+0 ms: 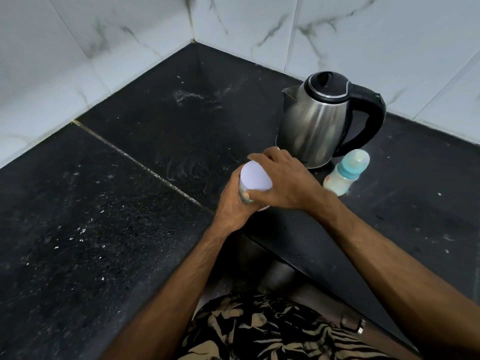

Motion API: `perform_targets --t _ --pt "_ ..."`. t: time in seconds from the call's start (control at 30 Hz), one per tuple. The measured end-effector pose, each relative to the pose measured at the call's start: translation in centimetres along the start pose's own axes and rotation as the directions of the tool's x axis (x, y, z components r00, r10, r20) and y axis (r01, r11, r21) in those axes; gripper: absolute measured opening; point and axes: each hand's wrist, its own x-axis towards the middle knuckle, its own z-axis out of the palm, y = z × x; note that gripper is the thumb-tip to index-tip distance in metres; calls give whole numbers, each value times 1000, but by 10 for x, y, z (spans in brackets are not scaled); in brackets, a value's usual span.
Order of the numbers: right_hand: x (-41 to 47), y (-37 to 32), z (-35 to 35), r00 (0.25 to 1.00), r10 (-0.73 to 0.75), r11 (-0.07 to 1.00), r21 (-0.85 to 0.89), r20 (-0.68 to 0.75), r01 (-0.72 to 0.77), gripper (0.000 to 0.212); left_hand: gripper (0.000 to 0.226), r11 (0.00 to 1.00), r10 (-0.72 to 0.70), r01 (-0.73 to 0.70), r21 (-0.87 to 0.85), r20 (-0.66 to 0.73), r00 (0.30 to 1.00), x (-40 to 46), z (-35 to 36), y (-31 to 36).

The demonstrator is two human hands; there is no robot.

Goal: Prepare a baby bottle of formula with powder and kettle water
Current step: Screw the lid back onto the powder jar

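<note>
- Gripping the powder container from the side, the left hand held it above the desk edge.
- Right hand closed over its white lid.
- Baby bottle stood beside the kettle.

A kettle is standing on the counter toward the back right, near the corner where the two tiled walls are meeting. A baby bottle is sitting just in front and to the right of it. Left of the bottle, a container, possibly the powder tin, is sitting between the left hand and right hand, near the counter's front edge.
</note>
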Motion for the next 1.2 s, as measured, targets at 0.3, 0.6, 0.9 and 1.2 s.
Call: perform_targets --t 0.3,0.6,0.9,1.2 --pt "4 -2 -6 1000 -4 995 -99 18 6 80 93 1000 -12 12 2 5 1000 1 0 -2" --pt "4 -6 -10 998 22 994 -108 63 -15 75 88 1000 2 -2 13 5 1000 2 -1 -4" --pt "6 -10 -19 978 -84 995 -38 191 93 68 78 1000 6 -6 4 2 1000 -1 -1 0" --pt "10 -8 -13 971 -127 984 -95 201 148 65 83 1000 3 -3 10 1 1000 -1 -1 3"
